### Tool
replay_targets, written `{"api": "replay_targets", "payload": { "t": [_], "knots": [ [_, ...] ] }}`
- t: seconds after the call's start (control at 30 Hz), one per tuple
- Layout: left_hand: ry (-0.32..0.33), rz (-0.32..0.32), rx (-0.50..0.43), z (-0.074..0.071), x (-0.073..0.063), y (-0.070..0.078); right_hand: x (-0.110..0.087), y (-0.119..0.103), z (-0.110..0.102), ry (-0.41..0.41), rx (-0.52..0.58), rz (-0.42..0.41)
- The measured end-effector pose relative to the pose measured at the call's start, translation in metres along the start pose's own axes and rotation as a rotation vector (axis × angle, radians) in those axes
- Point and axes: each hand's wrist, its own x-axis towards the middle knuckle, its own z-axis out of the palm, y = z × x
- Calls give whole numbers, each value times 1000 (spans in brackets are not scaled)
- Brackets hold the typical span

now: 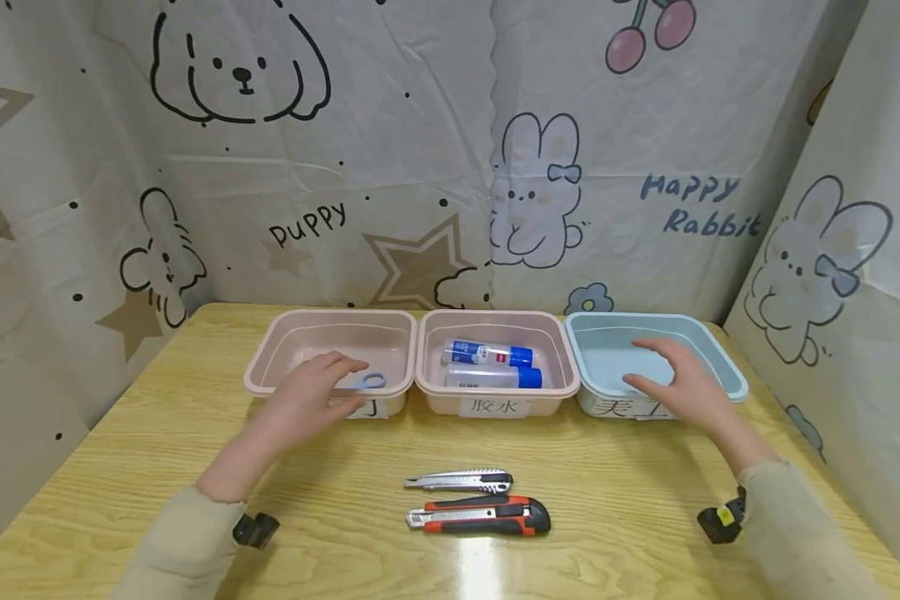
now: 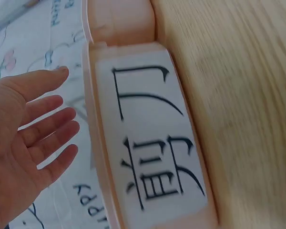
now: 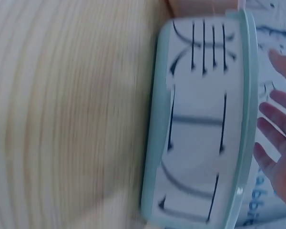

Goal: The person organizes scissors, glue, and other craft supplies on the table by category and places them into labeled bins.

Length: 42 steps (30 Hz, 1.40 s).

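Hovering at the left pink bin (image 1: pixel 330 315), the left hand (image 1: pixel 311 396) in the head view has its fingers loosely extended and holds nothing; a light-blue looped handle (image 1: pixel 373 381) lies in that bin, just beside the fingertips. The right hand (image 1: pixel 682 387), likewise relaxed and holding nothing, is poised over the front of the blue bin (image 1: pixel 637 317), thumb and fingers spread apart. Between and below the hands, nearer the wearer, two cutters lie on the desk (image 1: pixel 195 467), well apart from both: a silver cutter (image 1: pixel 461 481), and just in front of it a red-and-black cutter (image 1: pixel 480 515), both pointing left. The middle pink bin (image 1: pixel 495 317) carries a label reading 胶水 and holds two blue-capped glue tubes (image 1: pixel 487 377); the upper one bears a red logo too small to read. "PUPPY" and "Happy Rabbit" are printed on the cloth (image 1: pixel 420 125) behind. From the left wrist, the left hand shows its palm and parted fingers beside the bin's rim, apart from it, and the label (image 2: pixel 148 133) reads 剪刀. From the right wrist, the blue bin's label (image 3: pixel 200 119) reads 美工刀, with the right hand's separated fingers beyond the rim.
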Motion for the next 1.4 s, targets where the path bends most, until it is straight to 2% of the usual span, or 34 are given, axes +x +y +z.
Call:
{"api": "replay_targets", "payload": {
  "t": [0.2,0.37,0.47,0.57,0.87,0.97,1.13,1.2,1.33,1.4],
  "knots": [
    [-53,134,2,4,10,24,-14,18,-15,12,-12,-9],
    [-122,200,-65,12,15,44,-22,35,-22,21,-9,65],
    [-178,217,-82,17,16,54,-26,44,-23,-3,-4,132],
    [-239,257,-56,24,15,66,-31,53,-23,-10,-7,176],
    [-419,386,-43,50,8,93,-39,69,-19,46,54,255],
    [-478,389,-60,54,5,99,-38,71,-19,35,89,284],
    [-575,379,-93,57,1,104,-39,74,-16,-3,171,383],
    [-591,375,-101,57,-1,104,-40,77,-14,5,236,405],
    [-619,315,-130,59,-5,104,-44,79,-11,40,377,407],
    [-627,289,-132,61,-6,105,-46,80,-10,52,411,417]
  ]
}}
